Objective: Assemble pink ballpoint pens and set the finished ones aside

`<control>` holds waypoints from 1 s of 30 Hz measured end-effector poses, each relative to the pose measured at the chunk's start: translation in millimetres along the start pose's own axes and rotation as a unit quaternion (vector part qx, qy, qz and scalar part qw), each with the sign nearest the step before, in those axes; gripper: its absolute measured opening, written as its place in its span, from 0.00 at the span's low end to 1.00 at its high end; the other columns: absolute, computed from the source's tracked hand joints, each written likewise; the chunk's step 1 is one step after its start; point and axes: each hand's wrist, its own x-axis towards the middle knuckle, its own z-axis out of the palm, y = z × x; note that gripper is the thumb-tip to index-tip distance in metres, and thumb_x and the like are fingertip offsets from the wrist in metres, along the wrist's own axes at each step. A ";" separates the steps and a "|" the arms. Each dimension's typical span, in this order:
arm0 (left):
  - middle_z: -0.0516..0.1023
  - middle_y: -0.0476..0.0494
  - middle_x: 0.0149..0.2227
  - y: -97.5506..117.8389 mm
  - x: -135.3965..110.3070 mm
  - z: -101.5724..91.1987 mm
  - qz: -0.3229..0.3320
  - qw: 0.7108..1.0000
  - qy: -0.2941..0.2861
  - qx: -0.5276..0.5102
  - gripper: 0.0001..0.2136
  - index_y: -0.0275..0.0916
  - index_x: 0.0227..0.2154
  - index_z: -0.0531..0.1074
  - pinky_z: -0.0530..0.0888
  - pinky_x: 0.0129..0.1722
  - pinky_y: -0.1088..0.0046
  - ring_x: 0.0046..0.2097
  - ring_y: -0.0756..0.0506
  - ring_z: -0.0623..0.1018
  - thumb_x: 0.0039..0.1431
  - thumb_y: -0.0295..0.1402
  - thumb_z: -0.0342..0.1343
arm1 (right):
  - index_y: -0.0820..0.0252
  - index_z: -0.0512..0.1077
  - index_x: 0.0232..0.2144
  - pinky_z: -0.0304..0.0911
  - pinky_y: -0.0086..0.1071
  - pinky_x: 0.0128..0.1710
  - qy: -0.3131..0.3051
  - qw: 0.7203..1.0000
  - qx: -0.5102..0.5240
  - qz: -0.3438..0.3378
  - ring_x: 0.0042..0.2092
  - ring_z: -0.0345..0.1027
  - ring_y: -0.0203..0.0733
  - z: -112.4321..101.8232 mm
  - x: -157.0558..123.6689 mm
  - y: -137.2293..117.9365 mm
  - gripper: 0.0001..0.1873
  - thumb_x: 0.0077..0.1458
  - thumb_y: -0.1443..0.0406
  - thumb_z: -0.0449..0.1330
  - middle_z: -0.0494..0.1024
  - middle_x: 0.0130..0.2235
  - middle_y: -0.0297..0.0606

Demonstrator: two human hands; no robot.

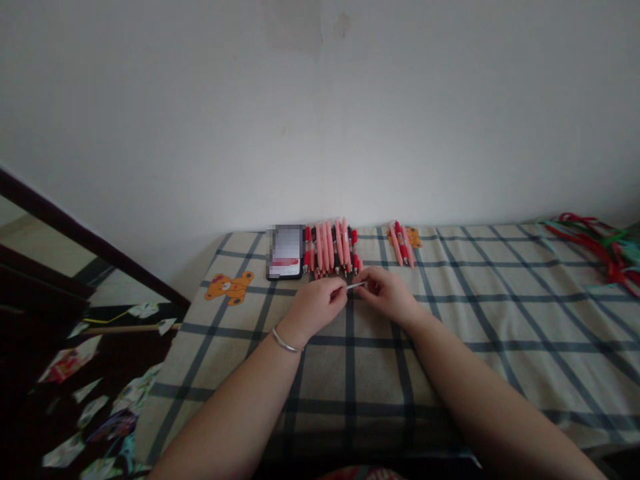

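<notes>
A thin, pale stick-like piece (pixel 355 285), possibly a pen refill, spans the gap between my two hands. My left hand (pixel 323 300) pinches one end of it, with a silver bangle on that wrist. At the other end, the fingertips of my right hand (pixel 384 293) are closed on it. Just beyond my hands lies a row of pens (pixel 330 247), pink, red and black, side by side. A smaller group of pens (pixel 401 244), pink and red, rests farther right. What my curled fingers cover is hidden.
A phone (pixel 286 252) lies left of the pens on the checked tablecloth (pixel 460 373). Tangled red and green strips (pixel 607 250) sit at the far right. A wall (pixel 320 120) rises behind the table. Papers (pixel 93 407) litter the dark area at lower left.
</notes>
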 end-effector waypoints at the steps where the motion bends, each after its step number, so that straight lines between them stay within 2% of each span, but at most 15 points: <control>1: 0.74 0.49 0.26 0.0 -0.1 0.1 0.003 1.000 0.001 0.001 0.10 0.40 0.27 0.70 0.61 0.28 0.76 0.29 0.50 0.72 0.59 0.32 0.45 | 0.58 0.70 0.32 0.55 0.26 0.23 0.001 1.000 0.011 0.009 0.24 0.58 0.32 0.2 0.0 0.6 0.06 0.50 0.66 0.56 0.69 0.26 0.31; 4: 0.73 0.49 0.25 0.1 -0.4 -0.1 0.003 1.000 0.002 0.002 0.11 0.39 0.25 0.69 0.60 0.27 0.75 0.28 0.50 0.71 0.60 0.33 0.45 | 0.59 0.68 0.31 0.54 0.27 0.23 0.017 0.997 0.072 0.038 0.24 0.59 0.32 -1.5 0.7 2.7 0.05 0.50 0.63 0.56 0.70 0.26 0.32; 7: 0.73 0.49 0.26 0.3 -0.5 -0.6 0.003 1.000 0.000 -0.009 0.12 0.39 0.26 0.69 0.59 0.26 0.76 0.28 0.50 0.71 0.61 0.34 0.44 | 0.58 0.65 0.30 0.55 0.27 0.24 0.054 0.980 0.180 0.070 0.26 0.62 0.34 -5.4 2.5 3.4 0.06 0.49 0.62 0.56 0.72 0.27 0.33; 10: 0.74 0.49 0.27 0.5 -0.7 -0.6 0.010 1.000 -0.002 -0.014 0.11 0.40 0.27 0.69 0.60 0.27 0.76 0.29 0.50 0.72 0.61 0.34 0.44 | 0.58 0.62 0.28 0.49 0.25 0.19 0.095 0.956 0.259 0.102 0.21 0.56 0.31 -8.0 5.0 2.8 0.08 0.48 0.60 0.56 0.71 0.24 0.30; 12: 0.74 0.49 0.27 0.6 -0.9 -0.3 0.018 1.000 -0.005 -0.012 0.11 0.39 0.27 0.69 0.61 0.28 0.76 0.30 0.50 0.72 0.61 0.34 0.44 | 0.57 0.61 0.28 0.44 0.24 0.17 0.098 0.943 0.296 0.119 0.18 0.51 0.29 -7.6 6.4 2.6 0.10 0.48 0.59 0.57 0.70 0.22 0.29; 14: 0.74 0.48 0.28 0.9 -1.3 -0.2 0.030 0.999 -0.011 -0.003 0.11 0.39 0.27 0.69 0.61 0.29 0.76 0.31 0.50 0.72 0.61 0.33 0.44 | 0.57 0.61 0.28 0.44 0.24 0.17 0.087 0.934 0.322 0.127 0.18 0.50 0.28 -5.9 7.3 2.8 0.11 0.47 0.58 0.58 0.70 0.22 0.29; 23: 0.72 0.48 0.25 1.1 -2.2 0.6 0.056 0.997 -0.037 0.049 0.12 0.38 0.25 0.69 0.59 0.27 0.75 0.29 0.50 0.70 0.60 0.35 0.45 | 0.59 0.65 0.27 0.51 0.25 0.19 -0.003 0.932 0.340 0.129 0.21 0.56 0.29 2.7 5.0 2.3 0.15 0.43 0.56 0.63 0.68 0.24 0.28; 27: 0.72 0.49 0.25 -0.2 -2.5 2.0 0.068 0.996 -0.031 0.044 0.12 0.38 0.25 0.68 0.59 0.27 0.75 0.28 0.50 0.70 0.60 0.35 0.46 | 0.60 0.68 0.29 0.53 0.26 0.21 0.005 0.940 0.324 0.110 0.23 0.58 0.30 1.9 4.2 0.7 0.14 0.46 0.56 0.62 0.68 0.24 0.29; 30: 0.72 0.50 0.25 -0.9 -2.6 2.3 0.072 0.996 -0.034 0.027 0.11 0.39 0.26 0.69 0.61 0.28 0.75 0.29 0.50 0.71 0.61 0.35 0.46 | 0.59 0.67 0.29 0.50 0.25 0.19 0.033 0.937 0.327 0.114 0.21 0.56 0.30 -0.2 5.1 1.7 0.14 0.48 0.54 0.59 0.68 0.23 0.29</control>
